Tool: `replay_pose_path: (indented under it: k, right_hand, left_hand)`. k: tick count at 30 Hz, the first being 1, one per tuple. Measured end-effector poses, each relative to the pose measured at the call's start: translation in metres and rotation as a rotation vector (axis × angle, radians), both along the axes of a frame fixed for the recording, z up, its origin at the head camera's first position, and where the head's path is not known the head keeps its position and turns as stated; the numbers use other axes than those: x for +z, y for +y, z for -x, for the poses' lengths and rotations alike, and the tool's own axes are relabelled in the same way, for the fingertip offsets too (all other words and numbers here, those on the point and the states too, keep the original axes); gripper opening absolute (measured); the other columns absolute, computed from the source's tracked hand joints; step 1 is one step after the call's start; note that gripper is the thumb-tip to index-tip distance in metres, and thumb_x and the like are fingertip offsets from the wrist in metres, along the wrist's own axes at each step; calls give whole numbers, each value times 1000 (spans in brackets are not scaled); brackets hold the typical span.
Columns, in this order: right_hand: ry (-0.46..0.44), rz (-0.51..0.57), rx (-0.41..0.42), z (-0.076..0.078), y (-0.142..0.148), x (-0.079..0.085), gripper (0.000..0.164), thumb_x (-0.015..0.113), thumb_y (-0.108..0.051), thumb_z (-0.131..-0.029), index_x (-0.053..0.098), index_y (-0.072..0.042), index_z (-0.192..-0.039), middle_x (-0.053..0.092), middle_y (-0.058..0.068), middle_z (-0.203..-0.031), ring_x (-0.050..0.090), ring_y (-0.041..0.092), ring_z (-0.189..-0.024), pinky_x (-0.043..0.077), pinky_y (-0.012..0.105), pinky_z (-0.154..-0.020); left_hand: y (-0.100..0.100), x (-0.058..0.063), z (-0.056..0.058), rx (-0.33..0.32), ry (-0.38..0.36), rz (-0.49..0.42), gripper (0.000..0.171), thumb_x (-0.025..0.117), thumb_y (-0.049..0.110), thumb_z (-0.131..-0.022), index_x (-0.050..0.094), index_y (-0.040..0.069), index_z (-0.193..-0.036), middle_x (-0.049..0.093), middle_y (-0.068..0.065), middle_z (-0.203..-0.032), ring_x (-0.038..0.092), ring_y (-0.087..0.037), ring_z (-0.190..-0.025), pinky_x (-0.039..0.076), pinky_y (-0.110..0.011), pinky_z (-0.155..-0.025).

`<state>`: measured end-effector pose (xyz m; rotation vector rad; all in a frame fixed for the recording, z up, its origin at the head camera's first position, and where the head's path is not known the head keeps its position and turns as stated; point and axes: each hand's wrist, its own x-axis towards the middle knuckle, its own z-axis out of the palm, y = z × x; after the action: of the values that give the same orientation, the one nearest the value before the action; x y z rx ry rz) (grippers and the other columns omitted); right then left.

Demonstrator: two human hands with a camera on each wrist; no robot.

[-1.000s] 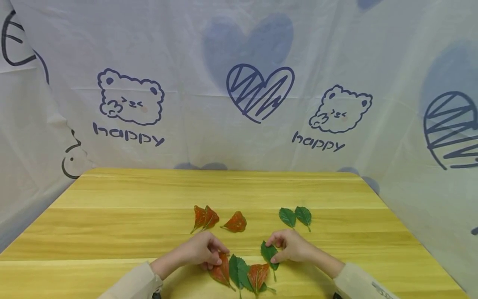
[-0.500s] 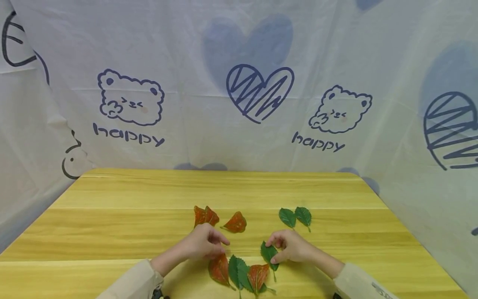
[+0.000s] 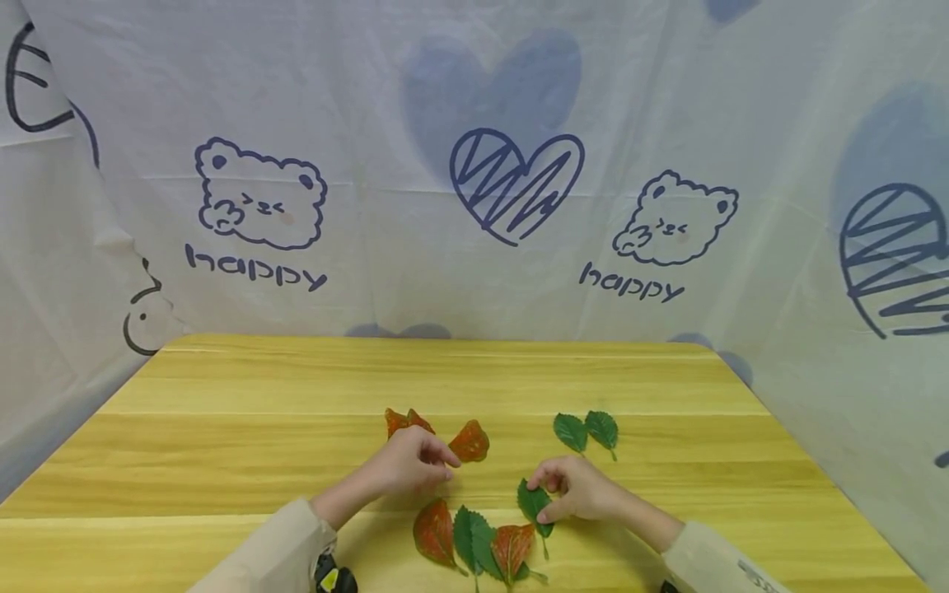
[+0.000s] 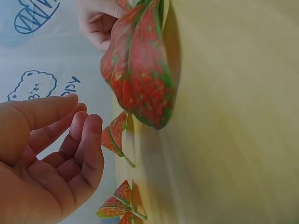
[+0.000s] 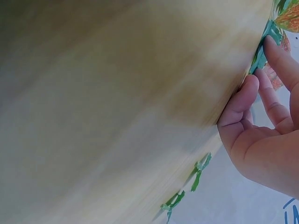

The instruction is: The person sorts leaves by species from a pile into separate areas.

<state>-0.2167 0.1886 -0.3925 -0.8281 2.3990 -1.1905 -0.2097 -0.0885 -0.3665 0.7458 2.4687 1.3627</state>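
Observation:
My left hand hovers over the table with loosely bent fingers and holds nothing. Its fingertips are near a lone red leaf, and the hand partly covers a pair of red leaves. My right hand holds a green leaf against the table between thumb and fingertips. That leaf belongs to a curved row with a red leaf at its left end, overlapping green leaves and another red leaf. In the left wrist view the row's left red leaf looms large.
Two green leaves lie side by side at the back right of the wooden table. A white cloth with bear and heart drawings hangs behind and around the table.
My left hand has let go of the row's left red leaf and moved away from me, towards the red leaves behind. The right hand has stayed on its green leaf.

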Motion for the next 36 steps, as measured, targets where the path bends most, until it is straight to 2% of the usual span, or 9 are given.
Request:
replay_pose_path:
  k: [5, 8, 13, 18, 24, 30, 36]
  right_hand:
    - [-13, 17, 7, 0, 0, -1, 28, 74, 0, -69, 61, 3, -94, 46, 3, -75, 35, 10, -59, 31, 19, -49]
    - [-16, 21, 12, 0, 0, -1, 28, 74, 0, -69, 61, 4, -94, 46, 3, -75, 35, 10, -59, 30, 20, -50]
    - [-13, 19, 17, 0, 0, -1, 28, 74, 0, -70, 61, 3, -95, 46, 3, -75, 36, 11, -61, 31, 20, -50]
    - [-11, 17, 20, 1, 0, -1, 28, 74, 0, -70, 61, 3, -95, 46, 3, -75, 36, 10, -60, 30, 19, -50]
    - [-24, 22, 21, 2, 1, -1, 28, 73, 0, -70, 61, 4, -95, 45, 3, -75, 34, 9, -57, 29, 19, -49]
    - [-31, 24, 20, 2, 2, -1, 29, 73, 0, -70, 61, 4, -95, 45, 3, -75, 32, 8, -55, 29, 18, -48]
    - [-33, 10, 19, 1, 2, 0, 29, 73, 0, -70, 60, 4, -95, 43, 3, -75, 30, 6, -51, 28, 17, -46]
  left_hand:
    - [3, 1, 7, 26, 67, 22, 12, 61, 1, -82, 68, -3, -91, 63, -4, -72, 54, -15, -57, 45, -25, -50]
    - [5, 4, 10, 48, 88, 25, 12, 62, 2, -82, 68, -3, -92, 66, -6, -81, 58, -15, -65, 47, -24, -54]
    - [11, 7, 14, 97, 131, 50, 12, 63, 2, -81, 68, -1, -91, 65, -7, -84, 58, -15, -73, 48, -26, -61]
    - [16, 7, 20, 150, 158, 71, 11, 62, 3, -82, 69, 2, -91, 64, -6, -91, 56, -21, -83, 47, -34, -70]
    - [19, 2, 30, 190, 144, 74, 13, 61, 5, -84, 69, 4, -94, 61, -11, -104, 52, -30, -99, 44, -44, -81]
    - [22, -2, 38, 207, 115, 75, 15, 58, 5, -85, 69, 5, -96, 60, -10, -104, 52, -29, -99, 44, -43, -81]
    - [25, -4, 42, 172, 92, 78, 15, 58, 6, -85, 68, 4, -96, 61, -6, -96, 54, -19, -83, 46, -35, -68]
